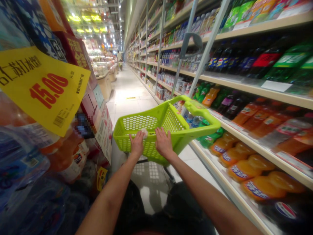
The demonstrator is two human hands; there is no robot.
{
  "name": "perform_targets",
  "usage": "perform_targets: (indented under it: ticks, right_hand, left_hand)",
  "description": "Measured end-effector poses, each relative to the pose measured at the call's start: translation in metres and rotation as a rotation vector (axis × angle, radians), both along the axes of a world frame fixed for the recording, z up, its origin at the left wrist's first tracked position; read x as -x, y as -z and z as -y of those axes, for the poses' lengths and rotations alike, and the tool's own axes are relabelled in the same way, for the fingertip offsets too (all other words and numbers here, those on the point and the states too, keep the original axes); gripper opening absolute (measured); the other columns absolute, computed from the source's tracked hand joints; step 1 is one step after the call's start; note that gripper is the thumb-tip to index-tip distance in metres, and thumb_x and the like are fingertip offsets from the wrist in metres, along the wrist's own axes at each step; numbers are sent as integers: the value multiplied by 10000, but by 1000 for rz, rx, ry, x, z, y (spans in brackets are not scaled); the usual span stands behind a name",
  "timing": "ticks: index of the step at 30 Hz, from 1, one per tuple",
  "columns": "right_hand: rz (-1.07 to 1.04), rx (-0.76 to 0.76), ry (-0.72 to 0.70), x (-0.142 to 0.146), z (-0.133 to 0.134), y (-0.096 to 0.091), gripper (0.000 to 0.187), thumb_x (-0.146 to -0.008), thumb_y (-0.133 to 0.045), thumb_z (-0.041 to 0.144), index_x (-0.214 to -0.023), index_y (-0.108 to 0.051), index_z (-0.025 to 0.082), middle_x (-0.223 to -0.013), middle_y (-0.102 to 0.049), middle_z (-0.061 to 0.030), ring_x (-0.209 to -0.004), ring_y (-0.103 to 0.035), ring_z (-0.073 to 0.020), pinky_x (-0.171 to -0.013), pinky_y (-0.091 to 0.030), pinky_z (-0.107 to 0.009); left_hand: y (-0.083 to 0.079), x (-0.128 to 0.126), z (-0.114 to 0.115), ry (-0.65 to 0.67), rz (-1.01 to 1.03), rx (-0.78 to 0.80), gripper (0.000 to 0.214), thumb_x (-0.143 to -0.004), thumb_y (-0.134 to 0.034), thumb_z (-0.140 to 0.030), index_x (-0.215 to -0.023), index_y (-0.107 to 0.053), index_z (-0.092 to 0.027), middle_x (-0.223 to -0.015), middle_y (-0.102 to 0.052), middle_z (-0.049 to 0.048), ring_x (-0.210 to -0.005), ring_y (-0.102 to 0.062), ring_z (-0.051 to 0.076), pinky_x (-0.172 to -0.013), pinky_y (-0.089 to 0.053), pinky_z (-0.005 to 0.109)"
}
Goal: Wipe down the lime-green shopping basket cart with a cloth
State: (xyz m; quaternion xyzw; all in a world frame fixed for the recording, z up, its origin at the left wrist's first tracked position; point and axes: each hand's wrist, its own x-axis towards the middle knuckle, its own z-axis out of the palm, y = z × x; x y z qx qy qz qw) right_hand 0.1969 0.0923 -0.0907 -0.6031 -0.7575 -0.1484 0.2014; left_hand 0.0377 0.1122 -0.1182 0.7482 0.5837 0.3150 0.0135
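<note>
A lime-green plastic shopping cart stands in the aisle in front of me, turned at an angle with its looped handle toward the right-hand shelves. On the near rim of the basket, my left hand is closed, with a small white crumpled thing at its fingertips that I cannot identify. My right hand grips the same rim a little further right, its fingers bent over the edge. Perforated walls show the basket's inside, where I make out no goods.
Shelves of soda bottles line the right side, close to the cart handle. Stacked drink packs and a yellow price sign crowd the left. The tiled aisle floor runs ahead past display counters, with a distant person.
</note>
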Motion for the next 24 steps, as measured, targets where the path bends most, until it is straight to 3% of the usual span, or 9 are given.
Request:
perform_targets:
  ticks: [4, 9, 11, 18, 24]
  right_hand:
    - [-31, -20, 41, -13, 0, -5, 521, -791, -366, 143, -1300, -416, 42, -1377, -414, -143, -1308, -282, -278, -1066, -133, -517]
    - [-46, -29, 25, -14, 1, -4, 530, -776, -381, 139, -1297, -420, 52, -1373, -422, -132, -1308, -284, -269, -1066, -142, -503]
    - [-44, -20, 30, -16, 3, -4, 526, -780, -379, 140, -1299, -418, 57, -1372, -425, -127, -1305, -291, -262, -1065, -159, -494]
    - [-55, -34, 26, -24, 6, -3, 519, -774, -400, 131, -1286, -434, 47, -1356, -444, -134, -1298, -301, -271, -1066, -173, -486]
    - [-130, -57, -146, -7, 4, 0, 489, -819, -360, 154, -1299, -434, 97, -1349, -456, -125, -1290, -325, -225, -1050, -240, -425]
  left_hand:
    - [-3, 6, -1, -91, 32, 21, 535, -780, -358, 2, -1244, -495, -226, -1338, -484, 75, -1261, -408, 174, -1099, -21, 536]
    - [-8, -44, 10, 109, -13, 16, 488, -819, -333, -40, -1239, -498, -227, -1356, -464, 54, -1274, -388, 156, -1109, -43, 509]
    - [-9, -54, 11, 127, -13, 13, 491, -822, -323, -41, -1242, -495, -228, -1357, -463, 51, -1275, -385, 151, -1109, -38, 508]
    - [-6, -25, 3, 6, 60, 35, 524, -782, -352, -22, -1247, -489, -220, -1345, -477, 63, -1270, -394, 161, -1103, -20, 526]
    - [-14, -56, 11, 71, 100, 68, 542, -821, -334, -82, -1345, -363, -216, -1360, -459, 66, -1263, -403, 152, -1120, -87, 468]
